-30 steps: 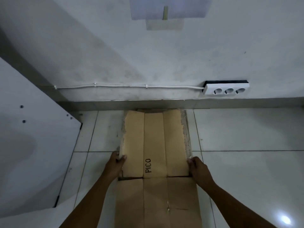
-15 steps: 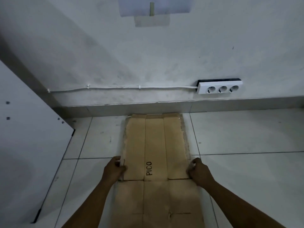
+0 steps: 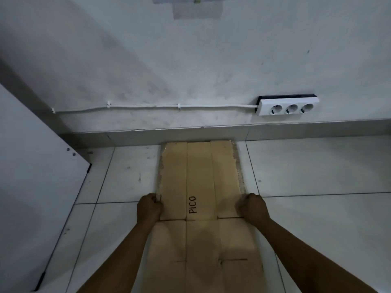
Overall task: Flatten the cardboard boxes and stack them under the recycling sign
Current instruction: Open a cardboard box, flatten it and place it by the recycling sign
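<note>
Socket strip (image 3: 288, 107) beyond gripped cardboard (image 3: 200, 172)

One word, "PICO", is printed in dark capitals on the flattened cardboard (image 3: 198, 180), running lengthwise along its middle panel. On the paper sign (image 3: 197, 6) taped to the wall above the cardboard, nothing can be read.

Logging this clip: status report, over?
Left hand and right hand grip flattened cardboard by its side edges. Far end at wall base, below taped paper. Nothing in the way.
</note>
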